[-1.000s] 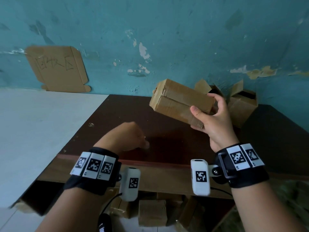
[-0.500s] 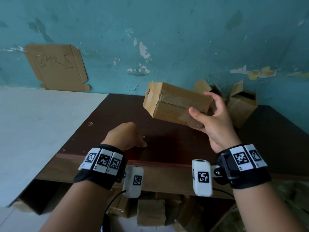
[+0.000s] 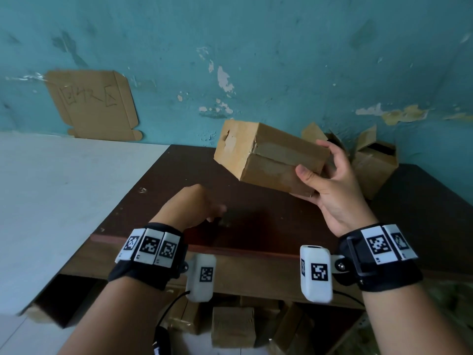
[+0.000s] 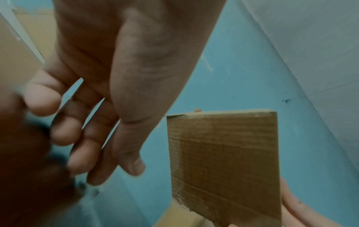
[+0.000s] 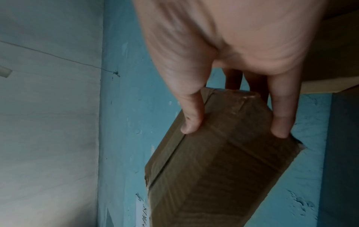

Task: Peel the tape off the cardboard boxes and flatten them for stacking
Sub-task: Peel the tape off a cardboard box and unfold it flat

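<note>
My right hand [image 3: 330,185] grips a closed brown cardboard box [image 3: 266,160] by its right end, thumb on the near face and fingers behind. The box hangs tilted above the dark brown table [image 3: 268,226]. Shiny tape [image 3: 284,151] runs along its top seam. The right wrist view shows the box [image 5: 213,169] pinched between thumb and fingers [image 5: 279,127]. My left hand [image 3: 192,206] hovers low over the table, below and left of the box, its fingers [image 4: 66,133] loosely curled and holding nothing. The box's taped end [image 4: 223,161] appears beside it.
Two opened cardboard boxes [image 3: 373,165] stand at the table's back right against the teal wall. A flat cardboard sheet [image 3: 94,103] with writing leans on the wall at left, above a white surface [image 3: 64,201]. Several more boxes [image 3: 233,326] lie under the table.
My right hand has swung the box's left end leftward and towards me, so its end face now shows. The left hand stays low over the table, shifted slightly.
</note>
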Tool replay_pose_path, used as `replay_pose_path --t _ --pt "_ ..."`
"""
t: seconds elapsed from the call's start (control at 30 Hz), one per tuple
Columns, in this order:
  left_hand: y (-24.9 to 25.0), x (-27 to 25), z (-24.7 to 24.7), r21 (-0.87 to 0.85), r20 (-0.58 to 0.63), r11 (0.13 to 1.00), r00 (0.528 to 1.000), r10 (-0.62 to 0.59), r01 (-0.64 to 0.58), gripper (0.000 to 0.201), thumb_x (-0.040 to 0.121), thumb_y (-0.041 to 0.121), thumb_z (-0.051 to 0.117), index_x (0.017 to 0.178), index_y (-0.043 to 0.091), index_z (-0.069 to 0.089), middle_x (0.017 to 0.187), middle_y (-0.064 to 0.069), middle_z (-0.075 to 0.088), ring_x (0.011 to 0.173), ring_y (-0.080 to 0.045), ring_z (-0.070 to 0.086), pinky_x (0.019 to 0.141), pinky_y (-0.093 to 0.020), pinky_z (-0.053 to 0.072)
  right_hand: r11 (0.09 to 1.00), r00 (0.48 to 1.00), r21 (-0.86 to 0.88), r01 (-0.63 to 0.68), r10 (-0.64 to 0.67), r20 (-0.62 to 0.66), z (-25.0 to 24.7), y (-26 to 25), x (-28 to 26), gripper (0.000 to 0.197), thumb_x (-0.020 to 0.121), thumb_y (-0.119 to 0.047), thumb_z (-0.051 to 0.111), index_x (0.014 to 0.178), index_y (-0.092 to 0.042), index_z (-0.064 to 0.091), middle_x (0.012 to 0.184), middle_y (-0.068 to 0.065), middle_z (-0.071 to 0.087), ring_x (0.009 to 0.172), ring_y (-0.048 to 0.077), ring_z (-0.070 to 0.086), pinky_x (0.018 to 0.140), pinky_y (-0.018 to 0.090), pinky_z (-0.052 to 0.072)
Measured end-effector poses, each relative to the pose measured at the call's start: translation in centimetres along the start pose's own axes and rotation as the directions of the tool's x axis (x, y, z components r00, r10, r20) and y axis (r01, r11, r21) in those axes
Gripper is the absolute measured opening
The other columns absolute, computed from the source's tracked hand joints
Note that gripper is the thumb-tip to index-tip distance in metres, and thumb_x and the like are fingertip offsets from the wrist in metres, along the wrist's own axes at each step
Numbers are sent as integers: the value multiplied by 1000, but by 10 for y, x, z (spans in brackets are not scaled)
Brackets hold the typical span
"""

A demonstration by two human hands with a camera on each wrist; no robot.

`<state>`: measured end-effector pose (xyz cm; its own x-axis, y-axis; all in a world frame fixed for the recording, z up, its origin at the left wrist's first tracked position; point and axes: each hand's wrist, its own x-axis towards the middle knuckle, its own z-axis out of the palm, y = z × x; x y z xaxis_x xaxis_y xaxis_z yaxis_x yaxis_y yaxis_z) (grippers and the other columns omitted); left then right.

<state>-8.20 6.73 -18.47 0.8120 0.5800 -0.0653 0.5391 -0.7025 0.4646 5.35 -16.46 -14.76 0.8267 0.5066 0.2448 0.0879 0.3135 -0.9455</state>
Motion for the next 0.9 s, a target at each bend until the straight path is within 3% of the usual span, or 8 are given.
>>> replay_pose_path --t 0.1,0.23,0.33,0.4,0.57,0.67,0.77,0.9 --pt "2 -3 -8 -26 -207 998 977 46 -52 32 99 31 58 76 18 76 78 -4 73 79 -26 69 76 -38 57 1000 1000 2 -10 10 2 -1 -2 0 77 53 -30 89 122 -40 58 129 -1 69 116 24 69 88 65 56" --pt "22 -19 -28 -317 -614 867 780 120 -383 27 106 23 49 114 20 75 97 12 69 86 3 61 75 -11 44 1000 999 -10 5 -5 -40 -2 -1 1 69 65 -20 84 125 -37 57 128 -1 68 116 21 69 90 61 57" --pt "43 -33 -32 -464 -552 663 777 302 -587 48 102 40 51 144 18 58 139 14 59 124 15 52 102 -2 36 998 996 -47 32 -36 -78 2 3 1 66 64 -22 85 122 -37 58 126 -2 69 117 18 67 95 58 56" --pt "54 -35 -21 -441 -529 665 773 351 -603 55 98 35 63 149 16 52 151 10 51 138 6 45 114 -11 33 995 994 -86 51 -59 -91 8 8 0 63 66 -23 87 120 -39 58 125 -3 68 114 16 67 94 57 57" --pt "63 -35 -8 -288 -793 794 598 116 -535 32 90 13 76 121 13 75 111 -1 77 102 11 60 85 2 42 981 979 -147 129 -149 -137 20 24 -4 62 70 -24 92 119 -42 58 124 -3 66 114 16 67 95 54 57" --pt "62 -36 -10 -330 -814 767 577 64 -550 24 84 17 82 108 15 81 101 5 79 95 10 66 83 0 45 975 975 -174 134 -161 -153 20 25 -4 65 60 -41 91 116 -49 58 123 -8 66 114 15 67 94 53 57" --pt "63 -39 -8 -329 -829 751 556 62 -573 19 80 17 86 99 16 83 89 13 76 82 15 66 79 -1 46 979 979 -169 114 -140 -150 17 26 -2 62 71 -25 92 119 -45 59 122 -9 68 114 17 68 91 56 58" --pt "57 -35 -8 -371 -792 719 604 85 -588 21 83 19 85 103 17 81 88 12 75 82 6 68 78 -9 52 979 979 -168 115 -141 -148 13 24 -1 63 76 -16 89 127 -37 58 121 -5 69 113 15 68 94 51 59"
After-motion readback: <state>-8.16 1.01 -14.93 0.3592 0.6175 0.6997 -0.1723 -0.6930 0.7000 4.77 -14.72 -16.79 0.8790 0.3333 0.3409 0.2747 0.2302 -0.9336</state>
